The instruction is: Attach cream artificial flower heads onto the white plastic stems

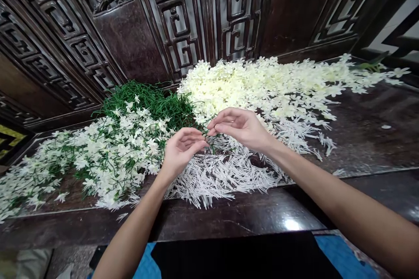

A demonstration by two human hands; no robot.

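My left hand [182,150] and my right hand [240,128] meet over the middle of the bench, fingertips almost touching. Both are closed in a pinch around a thin green plastic stem [205,134], mostly hidden by the fingers. Beneath them spreads a heap of white stamen pieces [222,178], thin and spiky. Behind my left hand lies a tangled pile of bare green stems [147,100]. Loose pale yellow-white artificial petals [235,83] are heaped behind my right hand. To the left, assembled white flowers on green stems [121,152] form another pile.
The dark wooden bench [366,139] has a raised front edge [248,218]. A carved openwork wooden backrest [137,43] rises directly behind the piles. A small white piece [386,127] lies at the right, and a loose flower [61,197] at the left.
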